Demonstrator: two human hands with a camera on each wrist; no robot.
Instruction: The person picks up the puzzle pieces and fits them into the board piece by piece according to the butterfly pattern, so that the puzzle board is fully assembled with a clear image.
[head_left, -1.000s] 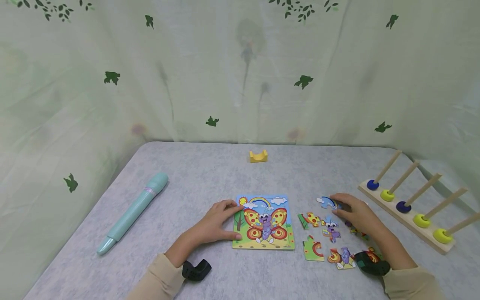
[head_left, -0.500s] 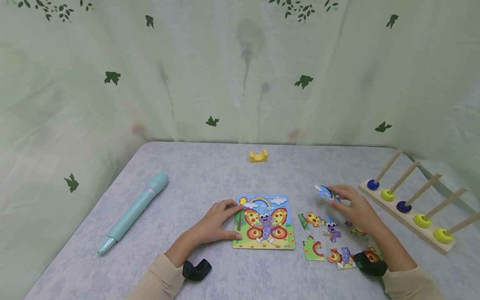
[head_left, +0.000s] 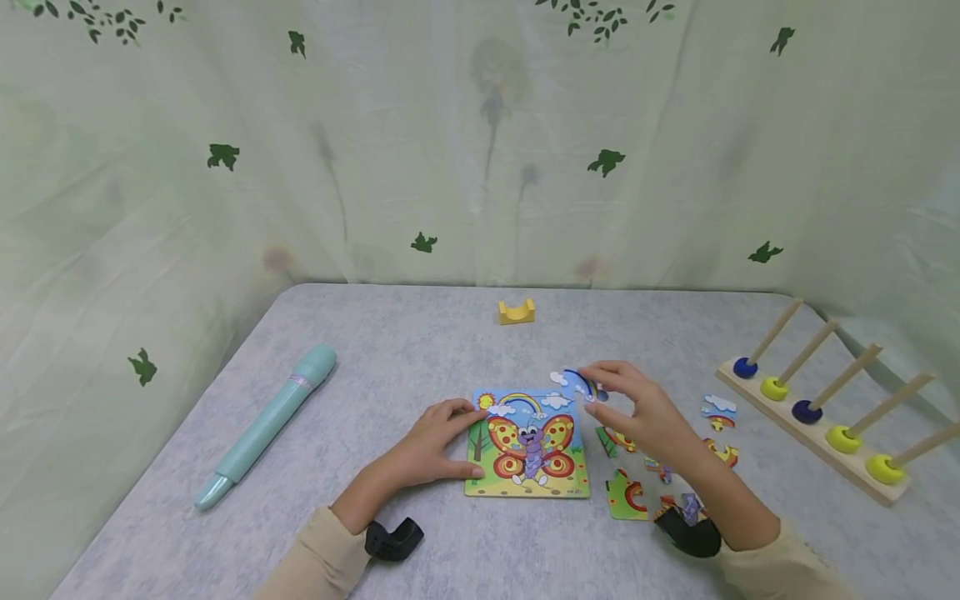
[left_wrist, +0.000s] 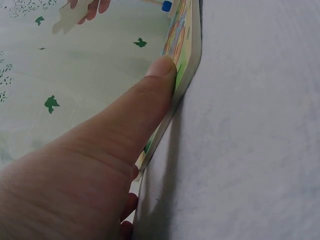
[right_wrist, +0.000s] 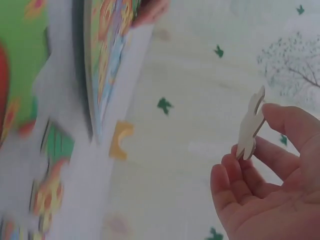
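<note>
2-handed: pinching a rainbow piece in right hand near the butterfly board, while resting spread left hand on its left edge.

— Seeing a square butterfly board, face up, flat on the table, well short of the far edge!
— Spotting the rainbow puzzle piece too?
— Pinched clear of the table, tilted, near the board's far right corner, showing blue sky and white cloud, plain and pale behind!
</note>
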